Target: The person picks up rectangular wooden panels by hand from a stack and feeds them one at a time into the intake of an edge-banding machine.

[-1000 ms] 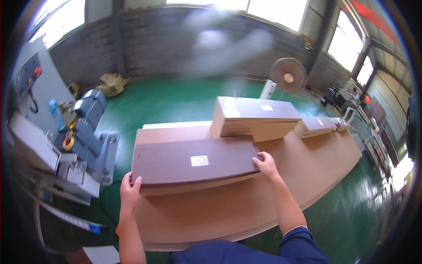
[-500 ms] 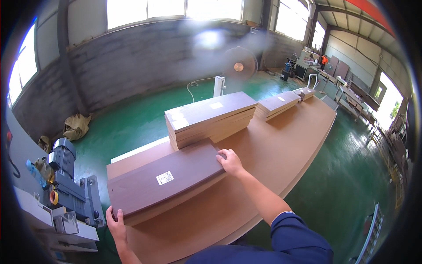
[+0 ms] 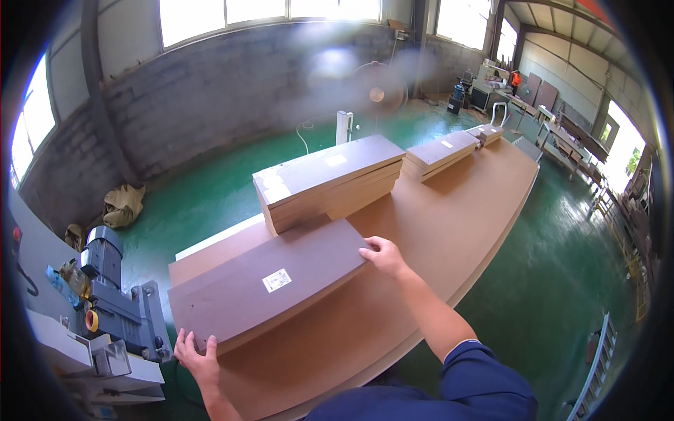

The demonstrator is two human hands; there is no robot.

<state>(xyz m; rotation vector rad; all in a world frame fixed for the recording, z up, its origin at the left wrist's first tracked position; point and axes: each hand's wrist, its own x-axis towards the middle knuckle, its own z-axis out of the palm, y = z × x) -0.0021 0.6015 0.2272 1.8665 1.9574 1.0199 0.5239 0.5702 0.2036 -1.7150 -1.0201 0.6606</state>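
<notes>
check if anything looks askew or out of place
The tall stack behind the handled board looks slightly askew: its layers' edges don't line up at the right end. A tan sack lies crumpled on the floor.

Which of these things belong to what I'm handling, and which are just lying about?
Likely part of it:
Dark labelled board, touched by your left hand and right hand
Large tan panel underneath
Taller board stack beyond

Apparently just around:
Grey motor
Tan sack
Ladder
Fan
</notes>
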